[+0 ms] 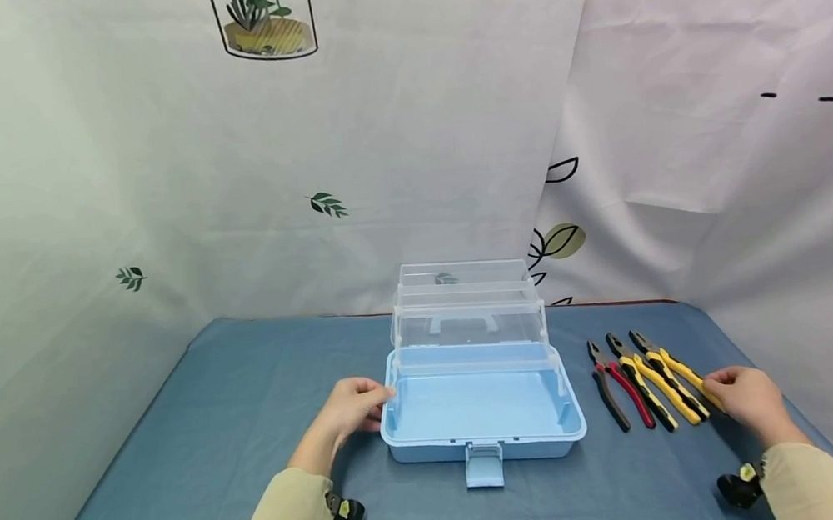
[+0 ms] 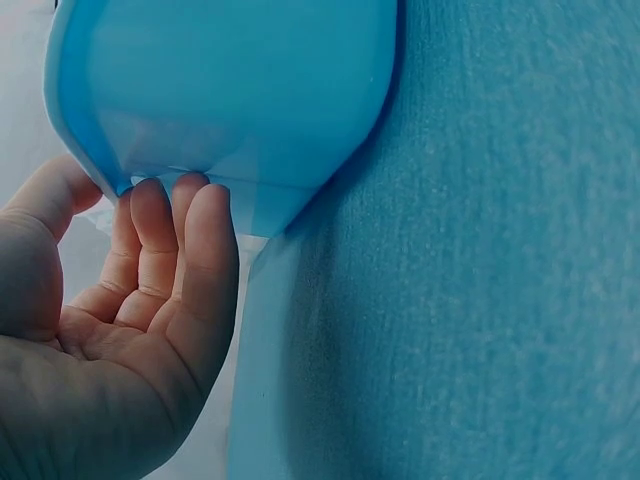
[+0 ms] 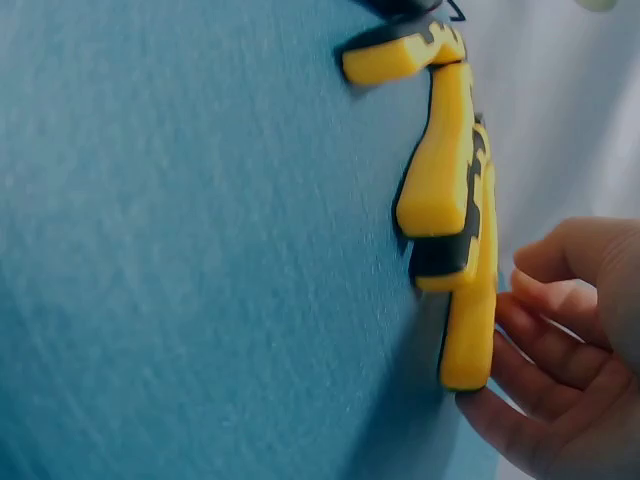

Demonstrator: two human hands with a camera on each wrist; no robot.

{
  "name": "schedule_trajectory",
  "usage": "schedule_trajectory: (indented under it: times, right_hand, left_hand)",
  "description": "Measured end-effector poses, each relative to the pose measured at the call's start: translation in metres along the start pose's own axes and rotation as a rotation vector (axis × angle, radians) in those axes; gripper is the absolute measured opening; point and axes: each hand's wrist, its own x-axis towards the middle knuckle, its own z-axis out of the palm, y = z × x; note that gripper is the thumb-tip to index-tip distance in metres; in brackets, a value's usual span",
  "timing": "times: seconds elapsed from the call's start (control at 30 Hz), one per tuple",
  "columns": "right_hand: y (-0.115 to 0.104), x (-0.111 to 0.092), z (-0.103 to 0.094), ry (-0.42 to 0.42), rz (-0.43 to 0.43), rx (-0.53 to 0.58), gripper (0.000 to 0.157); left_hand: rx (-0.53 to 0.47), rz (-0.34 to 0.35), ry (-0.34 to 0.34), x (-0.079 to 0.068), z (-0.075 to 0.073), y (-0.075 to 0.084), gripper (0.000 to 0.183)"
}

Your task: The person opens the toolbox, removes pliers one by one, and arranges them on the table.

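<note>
A light blue plastic toolbox (image 1: 435,451) stands at mid-table, its clear lid (image 1: 465,295) tilted up behind it. My left hand (image 1: 355,405) holds the box's left side, thumb at the rim and fingers against the outer wall; the left wrist view shows this grip on the box (image 2: 250,80). Over at the right, my right hand (image 1: 752,402) touches the outer handle of the rightmost yellow-and-black pliers (image 1: 687,374). In the right wrist view its loosely bent fingers (image 3: 540,375) rest along that yellow handle (image 3: 467,345), not wrapped round it.
Left of those pliers lie another yellow-and-black pair (image 1: 654,379) and a pair with red and black handles (image 1: 634,394). The front latch (image 1: 485,466) of the box hangs down. A blue cloth (image 1: 262,375) covers the table; printed fabric (image 1: 448,123) hangs behind.
</note>
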Motion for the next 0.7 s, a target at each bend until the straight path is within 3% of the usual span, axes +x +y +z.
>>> schedule_trajectory:
  times: [0.27, 0.47, 0.7]
  right_hand:
    - [-0.007, 0.003, 0.001, -0.034, 0.017, 0.0, 0.055]
    - [-0.012, 0.005, 0.002, -0.114, 0.035, -0.035, 0.078]
    - [-0.012, -0.001, 0.008, -0.09, -0.047, -0.047, 0.068]
  left_hand:
    - [0.016, 0.004, 0.005, -0.002, 0.001, 0.003, 0.021]
    - [0.021, 0.002, 0.01, -0.003, 0.001, 0.004, 0.021]
    - [0.018, 0.012, 0.005, -0.001, 0.001, 0.002, 0.02]
